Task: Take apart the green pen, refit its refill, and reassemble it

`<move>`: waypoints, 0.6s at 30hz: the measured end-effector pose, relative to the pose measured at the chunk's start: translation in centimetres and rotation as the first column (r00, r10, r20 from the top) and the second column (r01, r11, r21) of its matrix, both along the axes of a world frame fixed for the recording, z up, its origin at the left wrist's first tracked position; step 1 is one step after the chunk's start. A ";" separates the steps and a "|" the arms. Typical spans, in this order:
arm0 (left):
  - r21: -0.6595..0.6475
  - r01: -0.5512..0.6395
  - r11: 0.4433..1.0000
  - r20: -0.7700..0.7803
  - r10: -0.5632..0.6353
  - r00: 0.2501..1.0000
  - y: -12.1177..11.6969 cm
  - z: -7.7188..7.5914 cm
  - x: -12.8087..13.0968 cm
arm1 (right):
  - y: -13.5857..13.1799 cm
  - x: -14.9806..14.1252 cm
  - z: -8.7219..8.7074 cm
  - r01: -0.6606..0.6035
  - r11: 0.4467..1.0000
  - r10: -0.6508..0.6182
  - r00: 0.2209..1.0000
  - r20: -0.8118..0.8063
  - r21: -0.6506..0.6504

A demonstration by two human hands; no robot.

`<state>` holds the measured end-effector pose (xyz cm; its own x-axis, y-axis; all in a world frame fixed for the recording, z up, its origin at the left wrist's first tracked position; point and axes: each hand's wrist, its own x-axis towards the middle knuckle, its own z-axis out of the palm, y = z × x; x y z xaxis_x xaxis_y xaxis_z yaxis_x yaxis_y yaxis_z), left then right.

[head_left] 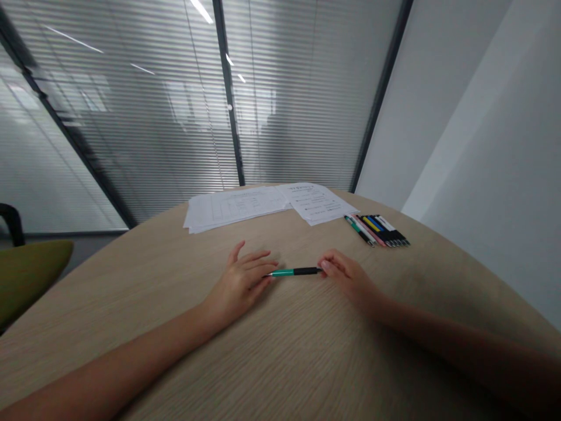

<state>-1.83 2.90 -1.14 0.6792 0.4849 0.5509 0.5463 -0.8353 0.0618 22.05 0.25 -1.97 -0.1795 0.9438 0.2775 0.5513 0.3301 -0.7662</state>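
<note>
A pen (294, 272) with a green barrel and a black grip lies level, low over the table, between my two hands. At its green end is my left hand (245, 276), the thumb and nearest fingers closed on it and the outer fingers stretched out. My right hand (344, 275) pinches the black end between thumb and curled fingers. The pen's very ends are partly covered by the fingertips.
Several pens (379, 231) lie side by side at the right on the wooden table (280, 362). Printed sheets of paper (241, 204) are spread along the far edge. A green chair (35, 275) stands at the left; a white wall rises at the right.
</note>
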 end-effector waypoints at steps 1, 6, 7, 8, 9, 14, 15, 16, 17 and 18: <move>0.002 0.003 1.000 0.002 -0.003 1.000 0.0 0.0 0.0 | 0.0 0.0 0.0 -0.007 1.000 0.007 1.000 0.007 0.004; -0.009 0.006 1.000 -0.002 -0.006 1.000 0.0 -0.1 0.1 | -0.3 -0.1 0.1 -0.019 1.000 0.017 0.996 0.086 0.024; -0.014 0.012 1.000 -0.010 -0.012 1.000 0.0 -0.1 0.2 | -0.4 -0.1 0.2 -0.023 0.999 0.020 0.995 0.099 0.028; -0.017 0.019 1.000 -0.020 -0.020 1.000 0.0 -0.1 0.2 | -0.4 0.0 0.2 -0.035 0.999 0.031 0.994 0.107 0.032; -0.018 0.026 1.000 -0.030 -0.026 0.999 0.0 0.0 0.2 | -0.4 0.0 0.2 -0.051 0.998 0.047 0.993 0.110 0.035; 0.035 0.054 0.998 -0.030 -0.053 0.998 -0.3 0.2 0.4 | -0.4 0.1 0.3 -0.104 0.994 0.101 0.989 0.104 0.019; 0.051 0.061 0.997 -0.025 -0.060 0.998 -0.4 0.2 0.4 | -0.5 0.1 0.3 -0.103 0.995 0.101 0.990 0.102 0.015; 0.068 0.065 0.996 -0.018 -0.064 0.998 -0.5 0.2 0.4 | -0.5 0.1 0.3 -0.101 0.995 0.100 0.990 0.101 0.014; 0.085 0.067 0.994 -0.010 -0.066 0.998 -0.6 0.3 0.4 | -0.5 0.1 0.3 -0.103 0.995 0.101 0.990 0.103 0.012; 0.105 0.065 0.992 0.000 -0.065 0.998 -0.6 0.3 0.4 | -0.5 0.2 0.3 -0.108 0.994 0.107 0.989 0.106 0.009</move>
<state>-1.44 2.29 -0.83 0.7055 0.3793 0.5986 0.4903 -0.8711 -0.0259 22.21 -0.27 -1.67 -0.3086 0.9135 0.2651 0.5893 0.4024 -0.7006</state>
